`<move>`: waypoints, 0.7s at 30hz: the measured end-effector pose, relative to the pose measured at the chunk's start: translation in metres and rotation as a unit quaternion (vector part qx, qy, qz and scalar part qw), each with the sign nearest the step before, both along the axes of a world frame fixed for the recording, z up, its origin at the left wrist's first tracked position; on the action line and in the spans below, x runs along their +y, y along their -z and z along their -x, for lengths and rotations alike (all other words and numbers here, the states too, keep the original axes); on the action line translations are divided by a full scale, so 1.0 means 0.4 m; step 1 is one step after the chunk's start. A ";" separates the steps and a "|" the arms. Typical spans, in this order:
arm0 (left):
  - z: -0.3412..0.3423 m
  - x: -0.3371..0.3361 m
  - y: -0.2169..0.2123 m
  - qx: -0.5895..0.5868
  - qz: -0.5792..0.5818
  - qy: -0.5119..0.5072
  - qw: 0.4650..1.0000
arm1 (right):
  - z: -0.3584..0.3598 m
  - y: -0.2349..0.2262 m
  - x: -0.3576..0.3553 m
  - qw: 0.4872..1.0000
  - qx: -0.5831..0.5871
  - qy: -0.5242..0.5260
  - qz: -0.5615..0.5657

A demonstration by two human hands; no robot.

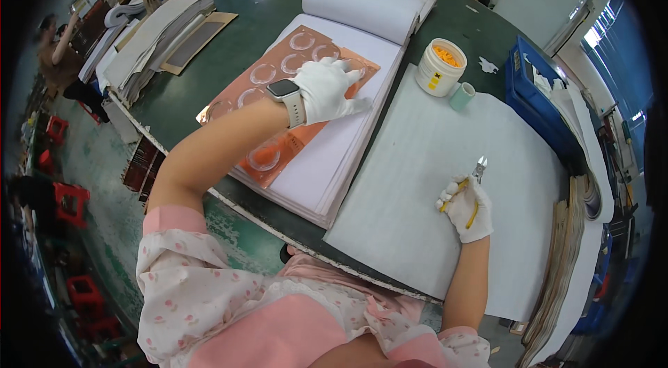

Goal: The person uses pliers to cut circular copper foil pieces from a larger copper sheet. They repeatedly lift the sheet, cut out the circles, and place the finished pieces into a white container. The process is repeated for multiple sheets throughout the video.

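Gloved left hand (327,90) presses flat, open, on our copper sheet (278,90); right hand (467,206) grips yellow-handled cutters (474,177), which could scratch the sheet if swung carelessly.

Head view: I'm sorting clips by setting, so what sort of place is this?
Probably a small factory or craft workshop. A gloved left hand presses a copper sheet of clear rings, the gloved right hand holds cutters, and paper stacks crowd the green table.
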State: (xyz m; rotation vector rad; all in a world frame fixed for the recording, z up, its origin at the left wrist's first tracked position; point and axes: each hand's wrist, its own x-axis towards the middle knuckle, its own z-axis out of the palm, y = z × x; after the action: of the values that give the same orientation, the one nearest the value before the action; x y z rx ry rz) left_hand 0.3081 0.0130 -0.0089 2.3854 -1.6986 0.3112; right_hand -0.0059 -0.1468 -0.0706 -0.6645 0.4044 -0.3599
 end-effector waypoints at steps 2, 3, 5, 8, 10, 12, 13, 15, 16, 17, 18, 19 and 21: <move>-0.020 -0.015 0.041 -0.045 0.036 0.033 0.998 | -0.004 -0.003 0.005 1.000 -0.005 -0.004 0.004; -0.029 -0.033 0.048 -0.033 0.017 0.030 0.999 | -0.004 -0.003 0.004 1.000 -0.007 -0.004 0.007; -0.037 -0.055 0.054 -0.014 -0.004 0.027 1.000 | 0.004 0.004 0.004 1.000 -0.017 -0.003 -0.006; -0.033 -0.076 0.039 0.016 -0.018 0.023 0.999 | 0.008 0.005 -0.001 1.000 -0.009 0.000 -0.006; -0.029 -0.087 0.026 0.047 -0.040 0.019 0.998 | 0.011 0.009 -0.005 1.000 -0.006 -0.002 -0.009; -0.038 -0.081 0.038 0.036 -0.024 0.020 0.999 | 0.006 0.006 -0.006 1.000 -0.019 -0.018 -0.016; -0.044 -0.075 0.046 0.031 -0.016 0.020 0.999 | 0.005 0.004 -0.002 1.000 -0.002 -0.014 -0.004; -0.057 -0.065 0.062 0.012 0.027 0.026 0.999 | -0.001 -0.005 0.003 0.999 0.033 -0.010 0.028; -0.064 -0.057 0.066 0.002 0.048 0.028 0.998 | -0.002 -0.005 0.007 0.999 0.033 -0.007 0.031; -0.073 -0.045 0.039 0.072 0.047 -0.023 0.996 | 0.001 -0.005 0.009 0.999 0.034 -0.003 0.035; -0.089 -0.029 -0.007 0.142 0.043 -0.069 0.986 | 0.004 -0.004 0.011 0.999 0.036 0.006 0.037; -0.119 -0.013 -0.034 0.213 0.039 -0.113 0.970 | 0.004 -0.005 0.008 0.998 0.037 0.006 0.045; -0.235 0.067 -0.025 0.128 0.051 -0.281 0.950 | -0.005 -0.004 0.009 0.998 0.031 -0.005 0.055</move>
State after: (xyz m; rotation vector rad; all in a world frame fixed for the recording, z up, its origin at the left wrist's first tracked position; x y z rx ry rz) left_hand 0.4021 0.0400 0.0011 2.6440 -0.8512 0.1510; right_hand -0.0040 -0.1432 -0.0692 -0.7856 0.4434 -0.3542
